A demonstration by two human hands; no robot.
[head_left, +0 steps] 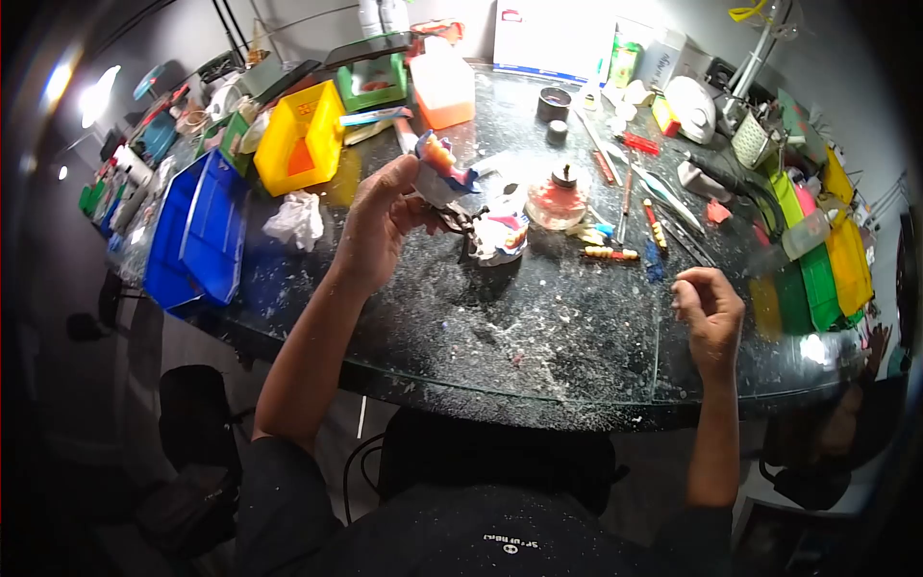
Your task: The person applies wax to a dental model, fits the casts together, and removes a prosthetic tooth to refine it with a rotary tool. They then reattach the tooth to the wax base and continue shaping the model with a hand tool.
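Note:
My left hand (pixel 383 216) is closed around a dental articulator (pixel 460 223), holding it tilted over the desk. One plaster cast (pixel 444 175) with teeth and blue and pinkish wax sits at its upper side. A second plaster cast (pixel 500 238) with similar wax is lower and to the right. My right hand (pixel 710 313) hovers near the desk's right side with its fingers curled together. Whatever they pinch, if anything, is too small to make out. Closest to it lies a dark blue lump (pixel 655 262). A glass spirit burner (pixel 558 199) stands just right of the casts.
Several slim tools (pixel 685 240) and red-and-cream handled instruments (pixel 611 253) lie right of the burner. At left are a blue bin (pixel 197 231), a yellow bin (pixel 300 139) and crumpled tissue (pixel 296 221). White dust covers the black desk (pixel 452 337). Green and yellow bins (pixel 827 264) line the right edge.

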